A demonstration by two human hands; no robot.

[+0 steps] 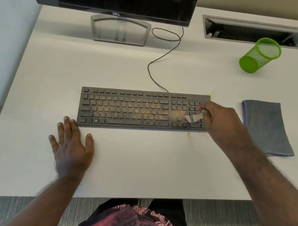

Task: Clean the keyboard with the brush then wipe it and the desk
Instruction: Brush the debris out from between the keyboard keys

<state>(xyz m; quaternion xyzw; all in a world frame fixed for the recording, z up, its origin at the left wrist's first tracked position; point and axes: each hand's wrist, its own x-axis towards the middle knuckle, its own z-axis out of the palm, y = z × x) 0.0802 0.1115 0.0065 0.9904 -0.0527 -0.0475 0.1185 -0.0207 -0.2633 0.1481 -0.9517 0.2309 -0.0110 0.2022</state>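
Note:
A black keyboard (127, 109) lies across the middle of the white desk (140, 162), its keys dusted with orange-brown crumbs, thickest right of centre. My right hand (220, 122) rests over the keyboard's right end, shut on a small white brush (191, 117) whose bristles touch the keys beside the number pad. Flat on the desk, my left hand (71, 146) has its fingers spread, fingertips at the keyboard's front left corner. A folded grey cloth (266, 125) lies right of the keyboard. Some crumbs (190, 137) sit on the desk in front of the keyboard's right part.
A monitor (125, 0) on a grey stand (119, 30) stands at the back. The keyboard cable (159, 60) loops behind the keyboard. A green mesh pen cup (259, 55) stands at the back right, near an open cable hatch (254, 32). The desk's front edge is close to me.

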